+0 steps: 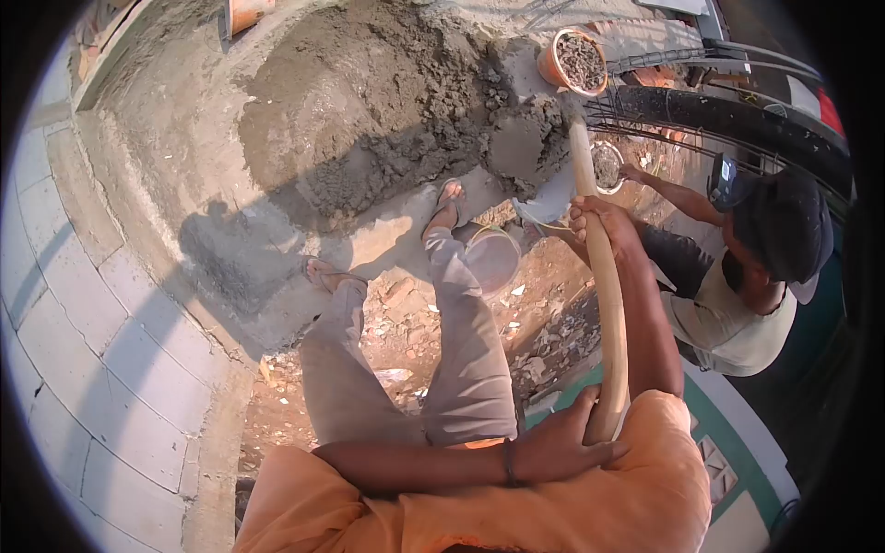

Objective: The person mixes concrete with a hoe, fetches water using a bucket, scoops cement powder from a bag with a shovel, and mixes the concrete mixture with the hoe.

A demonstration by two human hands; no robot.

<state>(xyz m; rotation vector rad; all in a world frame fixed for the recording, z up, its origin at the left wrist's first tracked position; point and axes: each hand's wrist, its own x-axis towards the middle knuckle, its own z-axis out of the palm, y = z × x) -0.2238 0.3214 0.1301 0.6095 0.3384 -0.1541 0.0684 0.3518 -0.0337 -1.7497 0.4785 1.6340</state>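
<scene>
Both hands closed on a long wooden handle beside the wet grey mix

The wooden handle (604, 286) runs along the right of the wet mix (369, 111), from the person's body to the mix's right edge. The right hand (601, 226) is wrapped firmly around the shaft, just to the near right of the mix. The left hand (562, 435) crosses the body and grips the butt end, well to the near side of the mix. The tool's head is hard to tell apart from the mix.

An orange pan (579, 63) filled with gravel-like pieces sits at the mix's far right, near the handle's far end. A second pan (607, 168) stands farther right of the mix, with a co-worker's hand (631, 172) at its rim. A grey tub (493, 260) lies on the near side of the mix, close to the person's right foot (449, 195). Pale paving blocks (138, 359) stretch away to the left of the mix.
</scene>
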